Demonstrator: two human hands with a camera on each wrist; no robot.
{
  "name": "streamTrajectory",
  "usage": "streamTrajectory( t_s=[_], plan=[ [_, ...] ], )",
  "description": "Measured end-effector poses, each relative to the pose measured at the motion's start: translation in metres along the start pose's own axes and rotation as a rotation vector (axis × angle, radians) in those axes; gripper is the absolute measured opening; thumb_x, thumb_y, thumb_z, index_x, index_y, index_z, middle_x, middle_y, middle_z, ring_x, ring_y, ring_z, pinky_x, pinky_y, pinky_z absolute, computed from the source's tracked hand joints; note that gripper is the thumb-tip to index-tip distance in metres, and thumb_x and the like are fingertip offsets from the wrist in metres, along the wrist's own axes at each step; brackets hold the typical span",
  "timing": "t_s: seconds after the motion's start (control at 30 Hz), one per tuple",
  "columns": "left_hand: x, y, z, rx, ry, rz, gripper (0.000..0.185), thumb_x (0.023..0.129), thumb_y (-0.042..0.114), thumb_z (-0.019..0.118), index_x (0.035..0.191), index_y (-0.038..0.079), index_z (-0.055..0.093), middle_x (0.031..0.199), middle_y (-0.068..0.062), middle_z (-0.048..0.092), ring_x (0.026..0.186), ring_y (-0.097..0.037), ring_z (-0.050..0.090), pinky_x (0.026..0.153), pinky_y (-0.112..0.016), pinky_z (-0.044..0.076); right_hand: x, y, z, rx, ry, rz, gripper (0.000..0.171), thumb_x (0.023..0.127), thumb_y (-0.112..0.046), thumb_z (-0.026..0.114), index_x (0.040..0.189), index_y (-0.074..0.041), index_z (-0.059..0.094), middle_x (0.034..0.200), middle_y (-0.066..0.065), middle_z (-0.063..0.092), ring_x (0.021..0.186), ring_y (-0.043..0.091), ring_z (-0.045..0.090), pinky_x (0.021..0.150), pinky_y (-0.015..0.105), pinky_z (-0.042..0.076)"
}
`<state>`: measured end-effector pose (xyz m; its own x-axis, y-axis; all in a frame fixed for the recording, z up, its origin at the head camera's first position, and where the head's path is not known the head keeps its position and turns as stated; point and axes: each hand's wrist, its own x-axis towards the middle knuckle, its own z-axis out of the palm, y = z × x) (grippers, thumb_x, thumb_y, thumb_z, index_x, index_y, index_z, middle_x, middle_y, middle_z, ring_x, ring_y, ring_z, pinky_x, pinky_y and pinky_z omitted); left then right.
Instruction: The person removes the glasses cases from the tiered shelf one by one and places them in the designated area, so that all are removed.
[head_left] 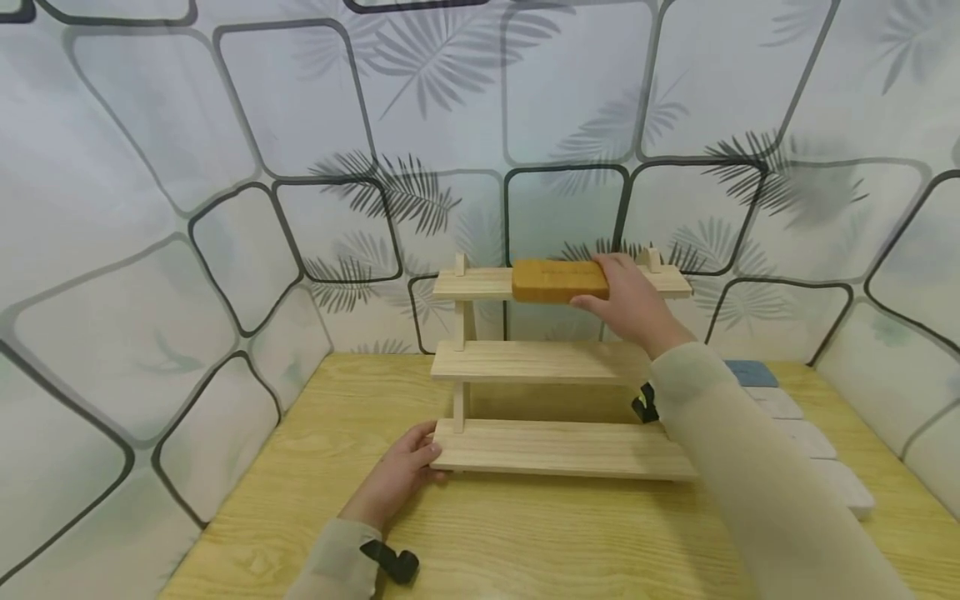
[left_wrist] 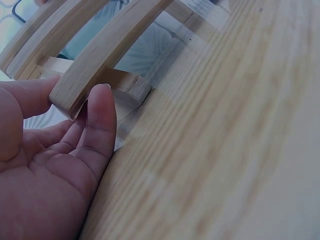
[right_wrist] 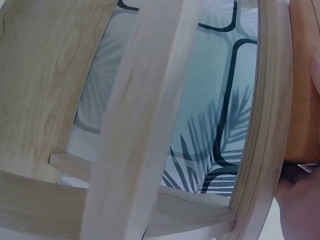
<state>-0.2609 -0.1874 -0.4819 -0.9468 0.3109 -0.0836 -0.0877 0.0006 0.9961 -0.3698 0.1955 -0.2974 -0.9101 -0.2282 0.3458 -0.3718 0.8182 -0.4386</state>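
Note:
A three-tier wooden shelf (head_left: 540, 362) stands on the table. My right hand (head_left: 630, 302) grips the right end of an orange-brown rectangular block (head_left: 558, 281) at the top tier, thumb on its front side. In the right wrist view the block (right_wrist: 304, 90) lies along the top board, with part of my hand (right_wrist: 302, 210) at the frame's edge. My left hand (head_left: 405, 467) pinches the left end of the bottom board, thumb on one face and fingers on the other. The left wrist view shows that board's end (left_wrist: 75, 92) between the fingers.
To the right of the shelf, a row of several flat blocks lies on the table: a blue one (head_left: 752, 372) at the back and white ones (head_left: 806, 437) nearer. Patterned curtain-like walls (head_left: 450, 108) enclose the wood-grain table (head_left: 517, 533) at the back and sides.

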Motion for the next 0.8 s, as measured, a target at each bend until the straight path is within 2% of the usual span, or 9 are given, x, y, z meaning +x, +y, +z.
streamTrajectory(
  t_s=[0.2,0.53,0.8],
  plan=[
    [0.001,0.000,-0.001,0.001,-0.004,-0.005,0.058,0.107,0.018,0.050,0.156,-0.003,0.026,0.135,-0.025,0.050,0.110,-0.027,0.060,0.085,-0.037,0.053,-0.009,0.001,-0.002,0.027,0.032,-0.016,0.086,0.097,-0.059,0.058,0.154,0.000,0.034,0.151,0.023,0.036,0.136,0.042,0.037,0.112,0.060,0.028],
    [0.000,-0.001,0.000,0.013,0.004,-0.008,0.058,0.108,0.021,0.050,0.156,-0.002,0.026,0.136,-0.025,0.050,0.111,-0.028,0.060,0.086,-0.037,0.054,-0.024,0.005,0.001,0.030,0.079,-0.064,0.081,0.098,-0.053,0.060,0.154,0.000,0.034,0.146,0.021,0.038,0.129,0.038,0.042,0.109,0.058,0.032],
    [0.001,0.000,0.000,0.001,0.003,-0.006,0.057,0.108,0.017,0.049,0.156,-0.002,0.026,0.133,-0.025,0.050,0.108,-0.027,0.060,0.084,-0.036,0.053,-0.041,0.006,0.003,0.050,0.102,-0.099,0.082,0.098,-0.051,0.063,0.158,-0.006,0.032,0.153,0.018,0.033,0.134,0.038,0.040,0.109,0.058,0.033]
  ],
)
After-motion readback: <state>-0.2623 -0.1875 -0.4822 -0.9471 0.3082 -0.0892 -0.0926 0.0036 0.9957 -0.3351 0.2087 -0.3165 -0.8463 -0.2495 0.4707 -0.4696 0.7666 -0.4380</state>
